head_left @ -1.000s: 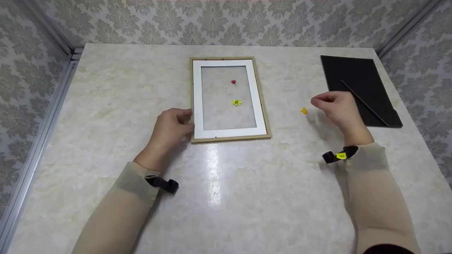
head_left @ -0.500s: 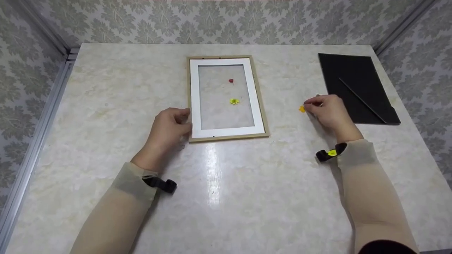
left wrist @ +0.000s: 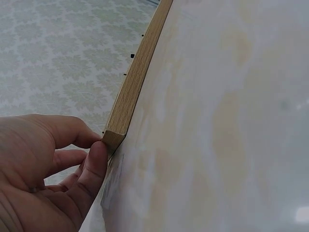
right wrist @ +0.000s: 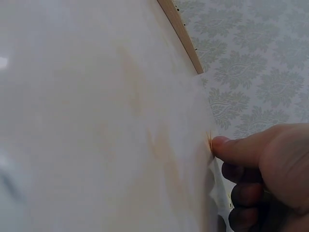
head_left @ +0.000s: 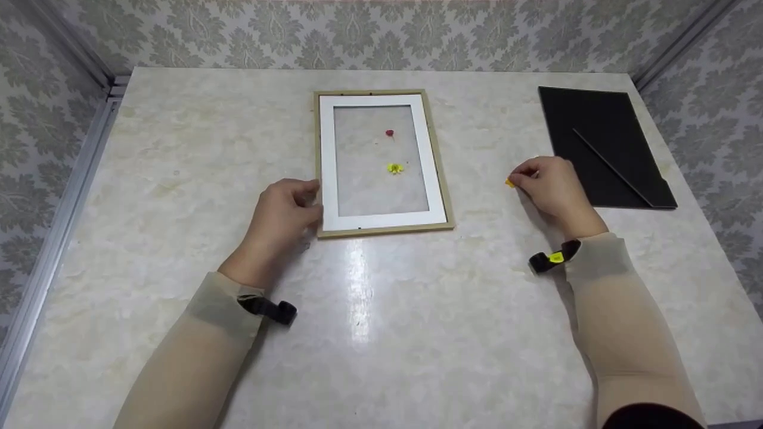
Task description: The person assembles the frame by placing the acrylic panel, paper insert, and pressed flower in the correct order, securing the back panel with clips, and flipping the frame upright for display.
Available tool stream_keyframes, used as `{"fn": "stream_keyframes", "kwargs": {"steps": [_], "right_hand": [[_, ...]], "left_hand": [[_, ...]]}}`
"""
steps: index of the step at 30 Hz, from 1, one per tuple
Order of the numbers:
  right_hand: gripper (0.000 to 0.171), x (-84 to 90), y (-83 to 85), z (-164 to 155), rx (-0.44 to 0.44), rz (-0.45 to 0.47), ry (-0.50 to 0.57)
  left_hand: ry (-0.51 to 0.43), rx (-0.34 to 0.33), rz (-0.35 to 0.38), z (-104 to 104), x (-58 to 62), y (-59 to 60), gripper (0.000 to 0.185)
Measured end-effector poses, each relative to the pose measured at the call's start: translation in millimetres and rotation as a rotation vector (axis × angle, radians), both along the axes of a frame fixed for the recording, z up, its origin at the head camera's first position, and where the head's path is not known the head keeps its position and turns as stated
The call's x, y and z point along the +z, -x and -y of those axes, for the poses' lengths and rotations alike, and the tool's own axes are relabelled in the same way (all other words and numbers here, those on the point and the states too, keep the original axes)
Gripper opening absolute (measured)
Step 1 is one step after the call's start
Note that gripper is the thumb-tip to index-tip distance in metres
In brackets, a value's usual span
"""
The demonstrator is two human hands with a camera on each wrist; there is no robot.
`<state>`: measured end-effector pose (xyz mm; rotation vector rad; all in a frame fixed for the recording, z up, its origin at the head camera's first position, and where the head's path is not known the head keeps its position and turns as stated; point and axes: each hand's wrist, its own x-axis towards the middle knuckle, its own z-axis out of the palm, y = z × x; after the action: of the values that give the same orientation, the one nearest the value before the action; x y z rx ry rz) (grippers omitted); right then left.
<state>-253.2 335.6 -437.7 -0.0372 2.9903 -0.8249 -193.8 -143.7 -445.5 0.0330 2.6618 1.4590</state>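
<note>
A wooden picture frame [head_left: 381, 230] with a white mat lies flat on the marble table [head_left: 381, 333]. A small red flower [head_left: 390, 133] and a yellow flower [head_left: 395, 168] rest on its glass. My left hand [head_left: 313, 199] holds the frame's near left corner. In the left wrist view the thumb [left wrist: 96, 159] presses the wooden corner [left wrist: 116, 137] and a finger lies over it. My right hand [head_left: 517, 179] is down on the table right of the frame, fingertips pinching a small loose yellow flower [head_left: 509, 183]. In the right wrist view only a sliver of that flower [right wrist: 210, 141] shows at the thumb tip.
A black backing board [head_left: 602, 143] with a stand strip lies at the back right, just beyond my right hand. Patterned walls enclose the table on three sides, with a metal rail [head_left: 53, 238] along the left edge.
My right hand has dropped and moved left onto the loose yellow flower, fingertips closing on it. My left hand has stayed at the frame's corner.
</note>
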Motion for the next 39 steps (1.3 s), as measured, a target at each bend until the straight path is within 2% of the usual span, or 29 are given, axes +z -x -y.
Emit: {"fn": "stream_keyframes", "kwargs": {"steps": [5, 14, 21, 26, 35, 39], "right_hand": [[0.022, 0.6, -0.2, 0.8, -0.001, 0.018, 0.001], [0.021, -2.4, 2.0, 4.0, 0.040, -0.028, -0.041], [0.023, 0.8, 1.7, 6.9, 0.031, 0.009, -0.028], [0.026, 5.2, -0.2, 7.5, -0.012, 0.071, 0.041], [0.031, 13.9, 0.1, 6.6, -0.048, 0.074, 0.227], [0.030, 17.0, 2.9, 11.4, -0.059, 0.119, 0.376]], "left_hand": [[0.006, -0.004, 0.000, -0.4, 1.6, 0.4, 0.048], [-0.004, 0.000, -0.005, 1.7, 5.1, 0.2, 0.048], [-0.001, 0.005, -0.015, 3.7, 6.0, -0.5, 0.048], [-0.004, -0.002, -0.017, 5.4, 6.3, 0.0, 0.047], [-0.024, 0.004, -0.014, 1.6, 2.4, 0.5, 0.048], [-0.012, 0.006, -0.001, -1.2, 0.9, 0.1, 0.049]]}}
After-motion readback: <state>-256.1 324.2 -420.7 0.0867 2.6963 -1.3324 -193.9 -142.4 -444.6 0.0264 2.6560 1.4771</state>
